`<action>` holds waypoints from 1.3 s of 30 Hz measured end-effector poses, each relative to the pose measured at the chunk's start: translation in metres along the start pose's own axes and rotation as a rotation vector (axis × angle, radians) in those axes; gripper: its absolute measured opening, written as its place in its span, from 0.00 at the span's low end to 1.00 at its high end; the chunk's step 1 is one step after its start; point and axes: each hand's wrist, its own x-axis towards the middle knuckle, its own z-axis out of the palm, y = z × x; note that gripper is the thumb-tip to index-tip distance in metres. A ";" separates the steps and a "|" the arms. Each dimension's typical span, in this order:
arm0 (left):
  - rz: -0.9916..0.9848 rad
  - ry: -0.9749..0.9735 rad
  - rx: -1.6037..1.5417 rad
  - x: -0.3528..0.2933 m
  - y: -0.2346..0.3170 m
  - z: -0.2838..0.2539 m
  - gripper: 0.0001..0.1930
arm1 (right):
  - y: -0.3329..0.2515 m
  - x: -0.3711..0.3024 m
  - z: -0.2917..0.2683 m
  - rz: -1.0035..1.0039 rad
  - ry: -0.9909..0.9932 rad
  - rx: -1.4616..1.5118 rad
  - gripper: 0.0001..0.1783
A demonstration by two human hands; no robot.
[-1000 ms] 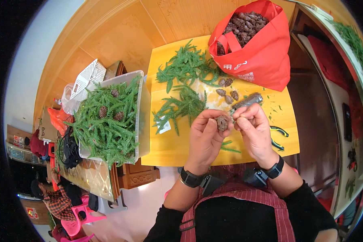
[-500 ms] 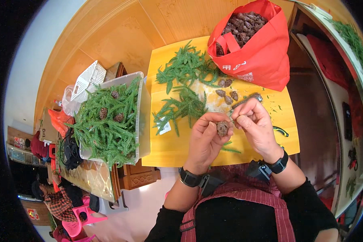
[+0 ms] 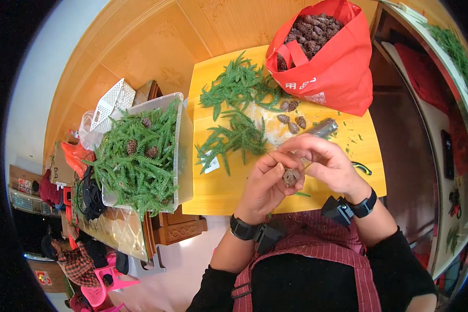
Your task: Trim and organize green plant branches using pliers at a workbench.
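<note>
Over the front of the yellow board, my left hand pinches a brown pine cone between thumb and fingers, its blunt end facing up. My right hand is beside it, thumb and fingers pressed together at a thin wire or stem by the cone. That strand is too fine to follow, and the right fingers partly cover it. Beyond the hands lie several loose pine cones and a dark grey cylindrical bundle. A tool with a green-and-black handle rests right of my right hand.
Green artificial fir sprigs lie on the yellow board. A red bag full of pine cones stands at the back right. Left is a clear plastic bin of fir sprigs, beside a white basket. Another person sits far left.
My right hand has rolled over and moved nearer the pine cone, its fingers now curling across the strand. The cone has shifted slightly toward me. The dark bundle is less covered.
</note>
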 end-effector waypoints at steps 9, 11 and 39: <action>-0.239 -0.087 -0.065 -0.005 0.009 -0.003 0.13 | 0.000 0.007 -0.004 -0.032 -0.317 -0.221 0.26; -0.218 -0.124 -0.066 -0.005 0.007 -0.005 0.13 | -0.003 0.006 -0.002 0.060 -0.297 -0.079 0.23; -0.232 -0.074 -0.045 -0.011 0.011 -0.008 0.13 | 0.007 0.006 0.004 0.044 -0.228 0.098 0.25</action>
